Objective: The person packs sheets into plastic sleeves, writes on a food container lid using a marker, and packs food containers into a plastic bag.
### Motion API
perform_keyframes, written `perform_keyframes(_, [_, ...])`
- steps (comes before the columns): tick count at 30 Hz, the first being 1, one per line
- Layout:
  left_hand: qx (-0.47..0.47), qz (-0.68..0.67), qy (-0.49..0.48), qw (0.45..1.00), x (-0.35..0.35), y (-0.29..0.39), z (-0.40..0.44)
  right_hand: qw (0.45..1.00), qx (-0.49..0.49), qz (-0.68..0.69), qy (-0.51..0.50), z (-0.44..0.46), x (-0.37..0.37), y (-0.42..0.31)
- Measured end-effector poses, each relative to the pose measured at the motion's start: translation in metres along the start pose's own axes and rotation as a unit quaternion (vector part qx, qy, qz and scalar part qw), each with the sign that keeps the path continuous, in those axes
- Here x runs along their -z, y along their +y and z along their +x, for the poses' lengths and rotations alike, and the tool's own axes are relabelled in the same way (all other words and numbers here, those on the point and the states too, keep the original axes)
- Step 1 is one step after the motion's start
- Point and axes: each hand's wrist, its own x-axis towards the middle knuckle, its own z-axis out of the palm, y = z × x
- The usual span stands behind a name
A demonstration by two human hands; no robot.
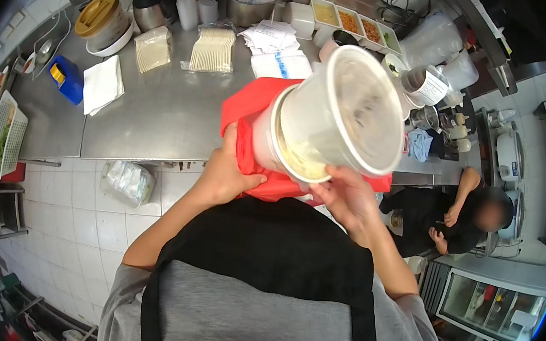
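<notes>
1. Head view: left hand (225, 178) holds a red plastic bag (244, 110) around a white round plastic tub (265, 133); right hand (351, 201) holds that tub's rim
2. Stacking is done: a clear-lidded white plastic tub (351, 109) sits on it, at the near edge of the steel surface (161, 107); the bag isn't closed
3. Bag's underside hidden; contents hard to make out

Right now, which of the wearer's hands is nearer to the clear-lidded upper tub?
Right. The right hand is just below the clear-lidded upper tub, by the lower tub's rim; the left hand is on the red bag, farther off to the left.
</notes>
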Motion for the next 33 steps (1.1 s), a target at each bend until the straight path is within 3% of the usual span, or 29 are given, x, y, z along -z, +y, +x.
perform_keyframes(4, [0.008, -0.017, 0.020, 1.000, 0.016, -0.008, -0.011, 0.995, 0.067, -0.031, 0.062, 0.036, 0.021, 0.016])
perform_keyframes(8, [0.027, -0.004, -0.013, 1.000, 0.016, -0.006, -0.005, 0.990, 0.052, -0.073, 0.105, 0.032, 0.052, 0.007])
perform_keyframes(15, [0.023, 0.051, -0.059, 0.997, 0.010, 0.013, 0.001, 0.986, 0.109, -0.025, 0.120, 0.021, 0.047, -0.006])
perform_keyframes(20, [0.084, 0.051, -0.097, 0.990, 0.002, 0.012, 0.020, 0.981, 0.148, 0.055, 0.111, 0.062, 0.062, 0.001])
perform_keyframes(23, [0.050, 0.064, -0.082, 0.993, -0.005, 0.008, 0.031, 0.978, 0.165, 0.052, 0.114, 0.087, 0.083, 0.015])
perform_keyframes(24, [0.037, 0.066, -0.071, 0.995, -0.012, -0.004, 0.038, 0.981, 0.168, 0.034, 0.087, 0.090, 0.092, 0.014])
perform_keyframes(27, [0.027, 0.051, -0.077, 0.995, -0.008, 0.006, 0.038, 0.976, 0.128, -0.079, 0.156, 0.048, 0.078, -0.007])
perform_keyframes(28, [0.024, 0.039, -0.074, 0.996, -0.007, 0.007, 0.038, 0.960, 0.148, -0.173, 0.160, 0.036, 0.079, -0.016])
perform_keyframes(31, [0.008, 0.006, -0.053, 0.999, -0.009, -0.003, 0.039, 0.909, 0.255, -0.288, 0.163, 0.043, 0.092, -0.057])
perform_keyframes(33, [-0.021, -0.007, -0.030, 0.999, -0.008, -0.003, 0.039, 0.907, 0.253, -0.300, 0.152, 0.055, 0.075, -0.089])
